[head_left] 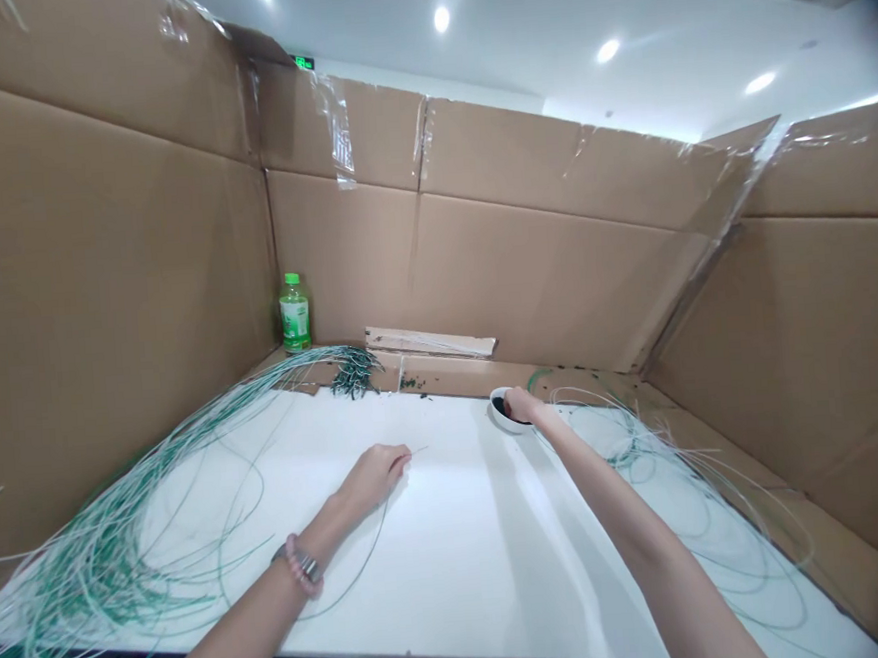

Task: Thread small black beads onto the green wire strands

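My left hand [374,474] rests on the white table [461,548], fingers pinched round the end of a thin green-white wire [371,544] that loops back toward me; its tip pokes out to the right. My right hand [523,403] reaches to a small white bowl [503,415] of dark little pieces at the table's far side, fingers curled into it. What the fingers hold, if anything, is hidden.
A big bundle of green-white wires [101,553] sweeps along the left, ending in dark connectors [353,370]. Looser wire loops [667,473] lie at the right. A green bottle [295,314] stands in the far left corner. Cardboard walls [555,271] enclose the table.
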`<state>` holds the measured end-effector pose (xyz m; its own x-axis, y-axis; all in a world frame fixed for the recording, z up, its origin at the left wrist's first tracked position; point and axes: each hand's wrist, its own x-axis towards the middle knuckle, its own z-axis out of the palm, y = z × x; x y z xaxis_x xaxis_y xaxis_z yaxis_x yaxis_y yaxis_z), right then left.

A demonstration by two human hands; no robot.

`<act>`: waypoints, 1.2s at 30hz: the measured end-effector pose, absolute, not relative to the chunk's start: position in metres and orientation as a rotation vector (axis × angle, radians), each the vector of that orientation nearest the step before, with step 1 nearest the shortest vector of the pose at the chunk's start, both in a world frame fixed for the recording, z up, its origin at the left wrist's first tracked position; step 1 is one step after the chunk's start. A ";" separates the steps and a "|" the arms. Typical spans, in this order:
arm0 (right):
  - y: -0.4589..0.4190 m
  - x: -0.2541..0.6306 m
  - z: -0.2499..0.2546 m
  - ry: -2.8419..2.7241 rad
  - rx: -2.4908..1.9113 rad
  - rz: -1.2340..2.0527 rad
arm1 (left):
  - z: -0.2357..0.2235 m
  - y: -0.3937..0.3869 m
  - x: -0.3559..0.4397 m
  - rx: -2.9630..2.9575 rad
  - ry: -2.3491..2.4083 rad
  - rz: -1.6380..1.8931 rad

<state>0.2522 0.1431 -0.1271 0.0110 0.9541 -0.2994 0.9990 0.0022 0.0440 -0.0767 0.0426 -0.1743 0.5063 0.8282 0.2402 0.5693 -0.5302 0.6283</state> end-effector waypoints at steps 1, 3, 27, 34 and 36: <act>0.143 0.252 -0.127 2.037 2.056 -0.265 | -0.175 0.043 -0.077 2.281 1.144 0.726; 0.141 0.250 -0.126 2.047 2.083 -0.263 | -0.176 0.044 -0.078 2.287 1.146 0.727; 0.053 0.212 -0.176 2.640 2.348 -0.940 | -0.178 0.054 -0.083 2.356 1.222 0.713; 0.062 0.224 -0.195 2.625 2.430 -1.154 | -0.181 0.056 -0.084 2.386 1.238 0.691; 0.062 0.226 -0.197 2.616 2.445 -1.169 | -0.181 0.056 -0.084 2.392 1.240 0.691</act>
<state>0.2259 0.0617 -0.1967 -0.0480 0.9980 0.0416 0.6346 0.0626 -0.7703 -0.0836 0.0563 -0.1808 0.4956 0.8300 0.2561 0.6548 -0.5507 0.5177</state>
